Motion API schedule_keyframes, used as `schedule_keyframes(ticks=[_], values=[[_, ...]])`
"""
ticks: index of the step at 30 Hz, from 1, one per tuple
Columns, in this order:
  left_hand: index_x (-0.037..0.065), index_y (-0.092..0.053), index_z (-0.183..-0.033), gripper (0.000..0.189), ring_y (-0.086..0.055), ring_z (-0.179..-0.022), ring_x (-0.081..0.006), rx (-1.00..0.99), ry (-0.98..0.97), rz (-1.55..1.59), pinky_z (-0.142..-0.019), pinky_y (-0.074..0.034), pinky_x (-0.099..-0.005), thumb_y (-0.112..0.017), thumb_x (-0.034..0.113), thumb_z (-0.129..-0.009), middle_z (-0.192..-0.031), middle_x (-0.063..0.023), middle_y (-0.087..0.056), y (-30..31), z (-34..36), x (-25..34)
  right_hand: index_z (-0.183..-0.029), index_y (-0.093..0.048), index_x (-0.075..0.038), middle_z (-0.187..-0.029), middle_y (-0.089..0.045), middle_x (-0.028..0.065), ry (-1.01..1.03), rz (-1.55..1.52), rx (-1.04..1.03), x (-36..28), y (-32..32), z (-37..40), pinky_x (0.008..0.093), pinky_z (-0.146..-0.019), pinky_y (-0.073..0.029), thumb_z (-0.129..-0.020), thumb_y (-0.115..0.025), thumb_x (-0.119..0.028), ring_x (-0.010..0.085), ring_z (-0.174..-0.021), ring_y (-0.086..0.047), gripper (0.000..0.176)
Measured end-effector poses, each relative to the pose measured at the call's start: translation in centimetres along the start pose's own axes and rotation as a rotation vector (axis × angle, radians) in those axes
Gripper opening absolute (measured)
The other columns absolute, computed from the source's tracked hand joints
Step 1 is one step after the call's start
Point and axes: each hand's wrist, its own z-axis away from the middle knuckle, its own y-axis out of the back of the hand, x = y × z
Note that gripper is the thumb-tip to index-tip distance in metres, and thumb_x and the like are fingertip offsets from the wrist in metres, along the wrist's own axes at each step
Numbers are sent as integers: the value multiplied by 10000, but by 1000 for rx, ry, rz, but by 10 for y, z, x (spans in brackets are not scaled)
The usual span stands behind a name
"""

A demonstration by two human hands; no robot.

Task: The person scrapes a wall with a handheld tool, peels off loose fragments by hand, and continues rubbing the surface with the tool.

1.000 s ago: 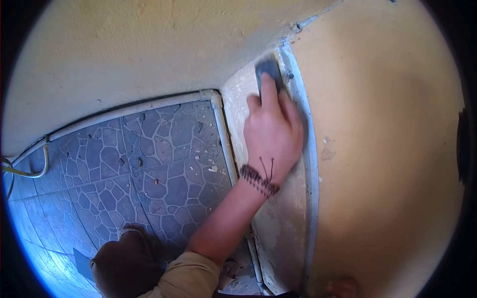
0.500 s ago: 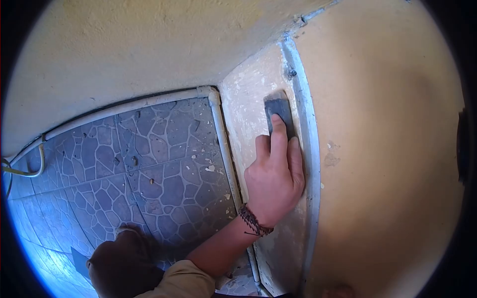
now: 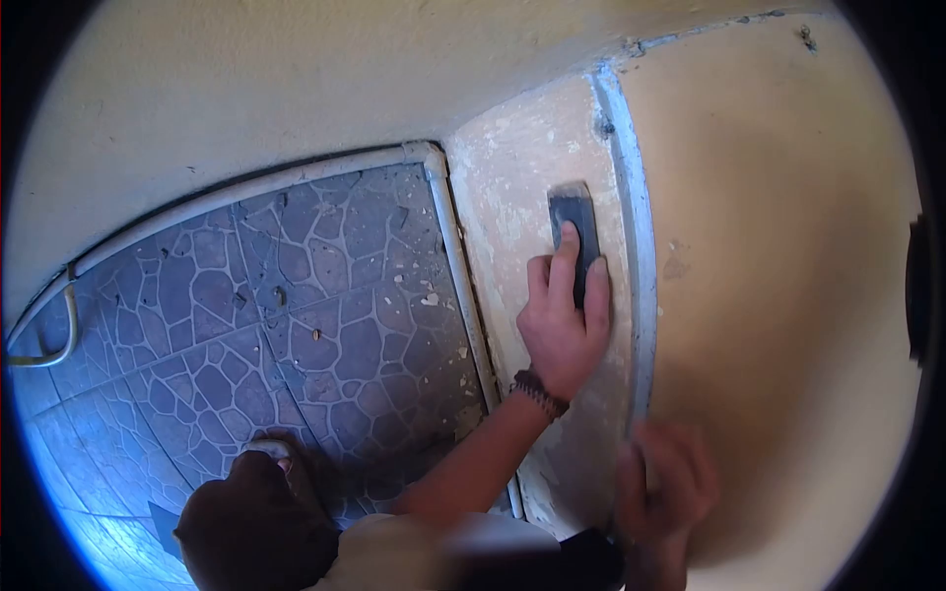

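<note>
My left hand (image 3: 567, 330), with a braided bracelet at the wrist, holds a dark, flat rectangular block (image 3: 571, 212) with a paler far end. The index finger presses along its face, and the thumb lies at its right side. The block rests against a patchy, pale surface (image 3: 512, 148) with flaked paint. At the lower right, my right hand (image 3: 672, 483) is smeared by motion beside the yellowish wall. Its fingers look bent, but whether they hold anything cannot be made out.
A pale pipe (image 3: 286, 179) runs along the wall's foot and turns at a corner. Paint flakes (image 3: 431, 299) lie on the stone-patterned floor tiles (image 3: 355, 345). A light blue-white strip (image 3: 636, 227) edges the patchy surface. My knee (image 3: 251, 522) and foot show at the lower left.
My right hand has come into view at the lower right. The view has shifted, while my left hand still holds the dark block on the patchy surface.
</note>
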Motion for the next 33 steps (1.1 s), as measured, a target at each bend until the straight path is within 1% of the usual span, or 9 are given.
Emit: schedule_keyframes(ticks=[1, 4, 6, 9, 11, 14, 20, 23, 33], values=[[58, -499, -1354, 494, -592, -658, -289, 34, 13, -12, -561, -490, -370, -625, 176, -891, -913, -155, -544, -3, 3, -3, -963, -673, -4, -830, -658, 123, -31, -4, 10, -5, -9, -22, 316, -605, -506, -790, -665, -33, 247, -708, -640, 175], [90, -482, -1389, 522, -573, -804, -298, 62, 153, 43, -683, -476, -378, -620, 204, -899, -1010, -187, -517, -9, 17, 1, -1043, -651, 0, -822, -644, 130, -123, -19, 29, -13, -37, -82, 291, -579, -505, -813, -643, -14, 224, -667, -633, 231], [93, -487, -1390, 517, -532, -898, -316, 184, 299, 354, -780, -435, -392, -613, 215, -904, -1068, -204, -490, -39, 31, -11, -1098, -616, -18, -816, -648, 178, -76, 128, 22, -1, -55, -111, 360, -592, -523, -826, -627, -33, 295, -664, -650, 273], [89, -510, -1373, 476, -484, -986, -355, 261, 409, 504, -886, -364, -428, -575, 218, -919, -1120, -213, -474, -45, 31, 0, -1102, -588, -31, -770, -639, 218, -137, 303, -31, 7, -72, -150, 441, -630, -522, -841, -607, -60, 377, -693, -649, 264], [87, -515, -1368, 462, -489, -976, -361, 238, 259, 2, -879, -365, -438, -557, 215, -926, -1117, -221, -479, -34, 25, 10, -1099, -577, -46, -741, -634, 228, -184, 349, -67, 15, -79, -167, 475, -646, -513, -844, -601, -76, 407, -712, -640, 257], [85, -527, -1355, 445, -488, -976, -368, 247, 235, -78, -876, -363, -443, -539, 214, -929, -1115, -232, -490, -32, 22, 14, -1099, -572, -63, -722, -634, 223, -227, 424, -126, 15, -80, -178, 492, -656, -509, -846, -599, -93, 413, -717, -639, 256], [89, -537, -1346, 440, -488, -983, -372, 235, 264, -86, -862, -365, -447, -544, 219, -925, -1110, -239, -500, -30, 20, 14, -1049, -561, -48, -714, -656, 196, -151, 564, -160, 19, -83, -183, 513, -632, -520, -853, -531, -117, 386, -696, -662, 210], [39, -529, -1340, 447, -474, -892, -330, 243, 230, -119, -822, -362, -422, -526, 235, -938, -1060, -214, -485, -30, 19, 14, -1055, -565, -61, -713, -656, 198, -131, 597, -157, 18, -83, -183, 515, -634, -520, -858, -527, -129, 386, -708, -664, 212], [42, -545, -1325, 441, -484, -936, -353, 251, 235, -113, -831, -364, -431, -533, 243, -932, -1062, -222, -497, -28, 16, 15, -1017, -564, -40, -777, -670, 218, -158, 677, -206, 17, -85, -188, 519, -667, -523, -834, -508, -98, 392, -748, -669, 199]])
